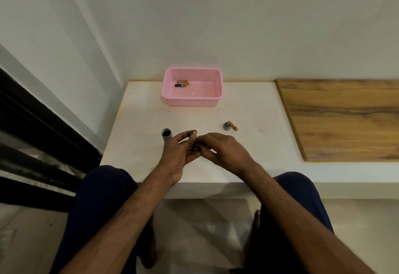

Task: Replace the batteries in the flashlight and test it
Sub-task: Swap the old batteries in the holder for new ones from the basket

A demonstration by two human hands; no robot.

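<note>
Flashlight tube (166,136) stands upright on the white ledge (269,144), open mouth up, nothing visible inside; so it is already taken apart.

Just right of the tube, our left hand (177,157) pinches a tan-tipped battery (192,133) between thumb and fingertips. Below that sits a black carrier (195,149), held between both hands. Our right hand (224,150) curls its thumb and forefinger in onto the carrier; the fingertips themselves are partly hidden. We judge this is the loading step, cells going into the carrier. Which way the cell is turned, we cannot tell.

Further right of the tube, well apart from the hands, the end cap (226,126) lies with a spare battery (233,125) touching its side.

Beyond the tube, near the wall (216,25), the pink basket (192,102) holds two batteries (182,83) in its back left corner. Old or new, we cannot say.

Left to do, in our view: fill the carrier, slide it into the tube, screw the cap on, switch on.

Far right of the tube, a wooden board (345,122) lies on the ledge. Left of the tube, a dark frame (32,122) runs along the floor side. We are seated, knees under the near edge.
</note>
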